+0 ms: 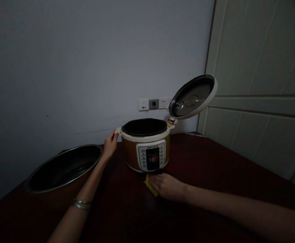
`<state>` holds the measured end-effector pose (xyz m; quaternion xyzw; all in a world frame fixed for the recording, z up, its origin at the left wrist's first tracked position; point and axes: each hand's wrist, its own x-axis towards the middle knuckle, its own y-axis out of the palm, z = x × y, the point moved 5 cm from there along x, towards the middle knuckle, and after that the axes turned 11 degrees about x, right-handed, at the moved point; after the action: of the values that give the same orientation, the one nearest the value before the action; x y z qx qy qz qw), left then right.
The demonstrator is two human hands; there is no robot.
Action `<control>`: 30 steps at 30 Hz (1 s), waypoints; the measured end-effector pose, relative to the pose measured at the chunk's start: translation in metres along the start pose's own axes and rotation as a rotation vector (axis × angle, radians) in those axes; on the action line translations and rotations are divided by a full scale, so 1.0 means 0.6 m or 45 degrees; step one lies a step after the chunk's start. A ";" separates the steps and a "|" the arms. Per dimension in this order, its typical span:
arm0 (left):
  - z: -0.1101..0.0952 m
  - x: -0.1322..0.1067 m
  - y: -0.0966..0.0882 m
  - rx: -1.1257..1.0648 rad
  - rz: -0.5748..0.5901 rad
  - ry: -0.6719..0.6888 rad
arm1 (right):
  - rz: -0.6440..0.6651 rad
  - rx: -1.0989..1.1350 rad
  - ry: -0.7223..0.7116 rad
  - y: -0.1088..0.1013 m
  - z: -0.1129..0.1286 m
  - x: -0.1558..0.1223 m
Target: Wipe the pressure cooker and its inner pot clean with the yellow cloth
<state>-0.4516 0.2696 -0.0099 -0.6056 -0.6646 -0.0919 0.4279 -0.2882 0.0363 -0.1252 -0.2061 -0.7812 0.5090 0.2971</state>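
Beside the cooker (pixel 130 148), the left hand (pixel 110 144) holds its handle (pixel 118 130), and before it the right hand (pixel 170 186) holds a yellow cloth (pixel 150 187).

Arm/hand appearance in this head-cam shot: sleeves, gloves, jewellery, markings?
Left hand and right hand: both bare, no gloves. No sleeve shows on either arm. A shiny, silver-coloured bracelet, seemingly of more than one band, circles the left forearm; nothing worn on the visible right forearm. Too dim to rule out small rings.
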 end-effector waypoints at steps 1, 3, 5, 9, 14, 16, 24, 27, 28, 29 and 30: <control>0.000 0.000 0.000 -0.002 0.000 0.006 | 0.019 0.021 -0.005 -0.004 -0.006 -0.012; 0.001 0.000 0.001 -0.002 -0.001 0.028 | 0.050 0.070 -0.002 -0.011 -0.020 -0.035; 0.001 0.001 0.001 0.006 -0.005 0.040 | 0.071 0.135 0.025 -0.019 -0.036 -0.054; 0.003 0.001 0.000 0.000 -0.011 0.031 | 0.145 0.271 0.036 -0.039 -0.066 -0.076; 0.007 0.001 0.002 -0.007 -0.023 0.024 | 0.243 0.400 0.046 -0.053 -0.105 -0.110; 0.009 0.001 0.003 -0.030 -0.030 0.016 | 0.235 0.395 0.114 -0.052 -0.132 -0.130; 0.006 -0.001 0.000 -0.030 -0.030 0.008 | 0.113 0.236 0.561 -0.052 -0.275 -0.157; 0.004 -0.002 0.000 -0.042 -0.023 0.004 | 0.084 0.245 0.627 -0.051 -0.291 -0.153; 0.004 -0.003 0.000 -0.048 -0.024 -0.002 | 0.081 0.249 0.656 -0.051 -0.290 -0.154; 0.003 -0.003 0.000 -0.057 -0.026 -0.008 | 0.090 0.253 0.693 -0.050 -0.286 -0.155; 0.003 -0.003 0.000 -0.070 -0.030 -0.018 | 0.114 0.256 0.748 -0.050 -0.280 -0.158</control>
<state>-0.4527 0.2690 -0.0122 -0.6099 -0.6719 -0.1109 0.4052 -0.1056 0.0783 -0.0704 -0.3481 -0.5979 0.5148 0.5063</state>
